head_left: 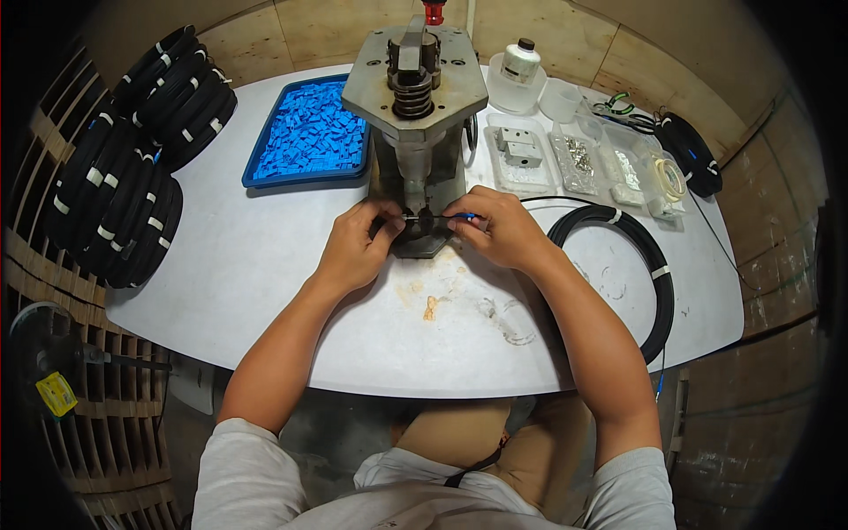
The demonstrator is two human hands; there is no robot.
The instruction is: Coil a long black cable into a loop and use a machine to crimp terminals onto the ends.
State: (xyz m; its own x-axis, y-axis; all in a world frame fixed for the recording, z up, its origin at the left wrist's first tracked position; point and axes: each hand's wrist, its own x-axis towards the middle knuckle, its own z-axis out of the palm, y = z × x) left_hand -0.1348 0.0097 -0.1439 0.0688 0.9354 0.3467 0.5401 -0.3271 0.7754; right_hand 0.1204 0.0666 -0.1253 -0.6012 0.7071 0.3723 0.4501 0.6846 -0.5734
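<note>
A grey metal bench press (pixel 415 150) with a thick spring on top stands at the far middle of the table. At its foot, my left hand (pixel 358 243) is closed in a pinch around a small piece mostly hidden by the fingers. From the right, my right hand (pixel 499 228) pinches a black cable (pixel 536 200), with a blue part (pixel 471 215) showing at the fingertips. Between the hands, a thin dark length with a shiny bit lies across the press opening. The cable leads to a black cable coil (pixel 666 300) bound with white tape, partly behind my right forearm.
Left of the press sits a dark blue tray (pixel 305 179) full of small blue pieces. More taped black coils (pixel 110 194) are stacked at the left. Clear boxes of small parts (pixel 576 162), a metal block (pixel 519 147) and a white bottle (pixel 520 62) stand back right.
</note>
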